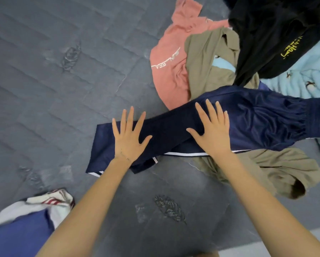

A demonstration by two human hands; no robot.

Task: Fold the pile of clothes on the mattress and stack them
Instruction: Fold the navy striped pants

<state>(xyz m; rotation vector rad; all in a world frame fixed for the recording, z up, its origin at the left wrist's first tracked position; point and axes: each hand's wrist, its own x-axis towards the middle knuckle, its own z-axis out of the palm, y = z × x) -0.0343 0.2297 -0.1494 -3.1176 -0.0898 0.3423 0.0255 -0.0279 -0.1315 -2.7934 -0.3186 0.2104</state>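
Observation:
Navy track trousers (257, 117) with a white side stripe lie stretched across the grey mattress (53, 89), waistband at the right, legs towards the left. My left hand (128, 138) presses flat on the leg ends, fingers spread. My right hand (214, 134) lies flat on the middle of the trousers, fingers straight. Behind them is the pile: a pink top (170, 58) with white lettering, a khaki garment (205, 65), a black garment (278, 30) with yellow print and a light blue patterned piece (307, 78).
More khaki cloth (278, 169) spreads under the trousers at the lower right. A blue, white and red garment (31, 216) lies at the lower left. The mattress edge (266, 240) runs along the bottom right.

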